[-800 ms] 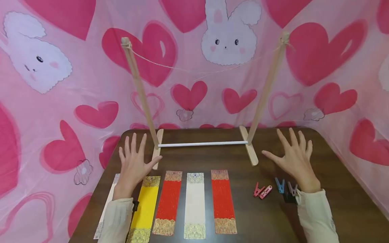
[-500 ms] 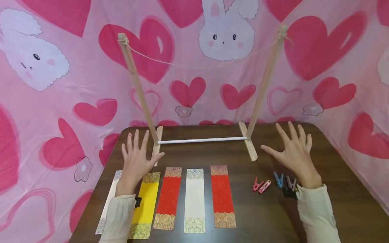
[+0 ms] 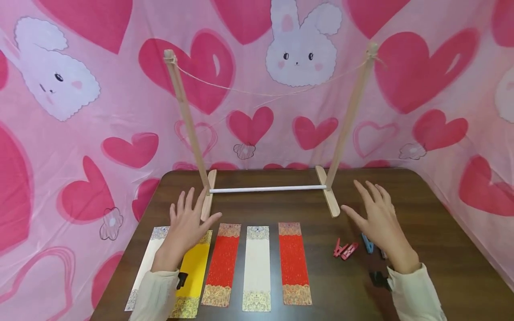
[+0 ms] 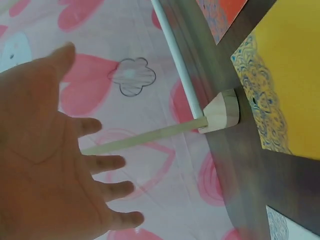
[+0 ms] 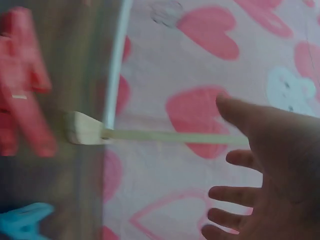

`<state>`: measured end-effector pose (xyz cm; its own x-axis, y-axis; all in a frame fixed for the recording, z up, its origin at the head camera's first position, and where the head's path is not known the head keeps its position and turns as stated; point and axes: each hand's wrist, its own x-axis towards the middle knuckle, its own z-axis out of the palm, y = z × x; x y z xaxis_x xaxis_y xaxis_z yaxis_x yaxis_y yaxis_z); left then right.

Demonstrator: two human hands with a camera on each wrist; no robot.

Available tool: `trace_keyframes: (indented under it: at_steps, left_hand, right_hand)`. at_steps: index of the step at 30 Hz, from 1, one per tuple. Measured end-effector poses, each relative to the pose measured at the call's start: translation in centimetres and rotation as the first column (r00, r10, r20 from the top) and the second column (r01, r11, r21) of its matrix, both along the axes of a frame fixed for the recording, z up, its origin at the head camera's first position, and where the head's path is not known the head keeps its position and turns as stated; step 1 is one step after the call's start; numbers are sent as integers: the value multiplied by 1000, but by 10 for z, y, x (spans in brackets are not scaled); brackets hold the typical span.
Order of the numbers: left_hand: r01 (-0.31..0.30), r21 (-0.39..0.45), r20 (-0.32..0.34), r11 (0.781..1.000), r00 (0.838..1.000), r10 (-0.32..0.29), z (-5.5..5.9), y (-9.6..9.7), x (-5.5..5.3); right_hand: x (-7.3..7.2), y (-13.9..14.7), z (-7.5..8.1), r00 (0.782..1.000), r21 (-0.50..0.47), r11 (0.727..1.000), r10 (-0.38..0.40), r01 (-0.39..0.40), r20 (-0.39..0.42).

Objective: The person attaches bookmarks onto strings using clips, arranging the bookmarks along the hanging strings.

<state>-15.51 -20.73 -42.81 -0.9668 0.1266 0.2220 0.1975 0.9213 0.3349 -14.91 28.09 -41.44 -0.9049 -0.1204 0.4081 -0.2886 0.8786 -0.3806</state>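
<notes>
My left hand (image 3: 185, 229) hovers with spread fingers over the tops of a white card (image 3: 146, 263) and a yellow card (image 3: 194, 267), holding nothing. To their right lie a red card (image 3: 221, 263), a second white card (image 3: 257, 267) and another red card (image 3: 295, 263), all with patterned gold ends. My right hand (image 3: 381, 223), fingers apart and holding nothing, is above the clothespins at the right. Two of these, a red clothespin (image 3: 339, 248) and a pink clothespin (image 3: 350, 251), lie in plain sight; a blue clothespin (image 3: 367, 244) is partly covered by the hand.
At the back of the brown table (image 3: 265, 209) stands a wooden frame with a left post (image 3: 186, 120), a right post (image 3: 351, 120) and a white rod (image 3: 268, 189) low between them. A slack string (image 3: 257, 93) joins the post tops. Behind hangs a pink heart-patterned cloth (image 3: 285, 156).
My right hand has come lower and slightly left, now covering more of the blue and grey clothespins. The left hand has also moved down and a little right. The cards have stayed put.
</notes>
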Motion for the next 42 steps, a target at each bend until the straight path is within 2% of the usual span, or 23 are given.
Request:
trace_keyframes:
  at_steps: [6, 11, 17, 19, 22, 25, 27, 29, 31, 38, 40, 42]
  left_hand:
    - [7, 24, 35, 1000, 999, -8, -1, -8, 17]
    - [-6, 69, 101, 998, 995, -1, -13, -17, 32]
    - [-68, 119, 134, 991, 990, 52, -26, -54, 41]
    - [-105, 141, 153, 984, 985, 83, -29, -69, 46]
    - [-160, 152, 183, 975, 974, 131, -34, -90, 52]
    - [-212, 99, 230, 972, 956, 185, -38, -104, 57]
    - [-250, 51, 272, 967, 935, 227, -40, -108, 61]
    - [-284, 23, 312, 958, 913, 263, -40, -110, 65]
    - [-313, 21, 336, 950, 897, 288, -39, -110, 67]
    - [-391, 34, 450, 920, 828, 335, -35, -106, 68]
    - [-391, 39, 473, 919, 818, 328, -35, -106, 67]
    - [-384, 49, 478, 922, 819, 316, -35, -106, 66]
  right_hand:
    - [18, -3, -17, 999, 21, 999, -31, 30, 33]
    - [33, 0, -36, 993, 12, 999, -43, 42, 107]
    - [37, 1, -44, 971, 21, 1000, -25, 21, 237]
    - [38, 2, -46, 952, 7, 1000, -9, 7, 306]
    - [39, 6, -52, 906, -83, 997, 41, -6, 422]
    - [39, 11, -60, 854, -211, 977, 95, 17, 512]
    - [39, 15, -64, 831, -274, 961, 125, 34, 542]
    - [38, 18, -64, 813, -322, 946, 155, 42, 562]
    - [39, 20, -64, 796, -363, 931, 192, 37, 574]
    - [44, 29, -65, 725, -508, 859, 384, -54, 572]
    - [43, 31, -66, 708, -534, 842, 419, -71, 568]
    - [42, 32, -66, 693, -553, 828, 450, -88, 563]
